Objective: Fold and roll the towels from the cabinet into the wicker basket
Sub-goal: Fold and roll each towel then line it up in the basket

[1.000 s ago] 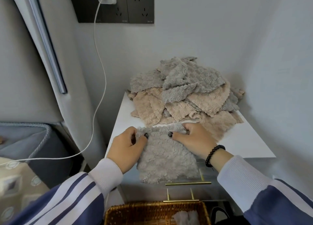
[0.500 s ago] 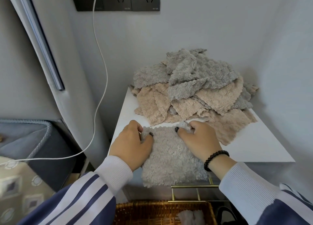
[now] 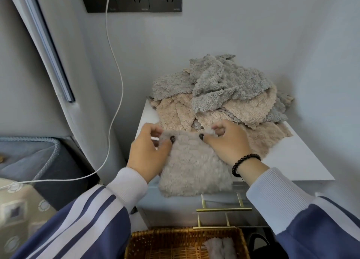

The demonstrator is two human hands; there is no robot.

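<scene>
Lifting towel [image 3: 191, 167] edge, fingers now raised

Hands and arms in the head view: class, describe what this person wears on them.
Both arms wear navy sleeves with pale stripes and pale ribbed cuffs. The right hand has a black bead bracelet at the wrist. Thumbnails on both, including the left hand, are painted dark.

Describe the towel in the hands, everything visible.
The grey-beige towel is fluffy, nubby fleece, lying flat on the white cabinet top, near edge drooping over the front. The left hand and right hand pinch its far edge. It lies before the towel pile, above the wicker basket.
</scene>
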